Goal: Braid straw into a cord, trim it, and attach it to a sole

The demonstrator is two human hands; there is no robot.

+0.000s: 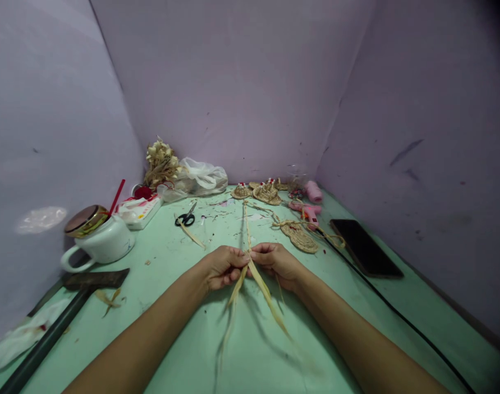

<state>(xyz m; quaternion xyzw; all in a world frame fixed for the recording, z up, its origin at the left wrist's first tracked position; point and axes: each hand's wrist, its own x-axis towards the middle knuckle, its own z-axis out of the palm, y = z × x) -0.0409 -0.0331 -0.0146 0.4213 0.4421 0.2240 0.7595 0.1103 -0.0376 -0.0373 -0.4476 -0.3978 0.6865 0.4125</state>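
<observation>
The pale braid lies midway across the table, running away from the body, its lower end pinched between the thumbs and fingers of the left hand and the right hand; each grip is clamped there, the two nearly touching. The likeliest trouble is slackness: if either pinch eases, the last crossing could open, since nothing visible below it holds the loose strands. Those ends hang splayed toward the body, so they could twist together or be crossed in the wrong order. The strips look thin and dry, and a hard tug might split one. The far end is too small to read clearly, but it seems to lead toward the coiled woven piece; if joined, pulling could drag that piece, or snag cord near the pink glue gun and its black cable.
</observation>
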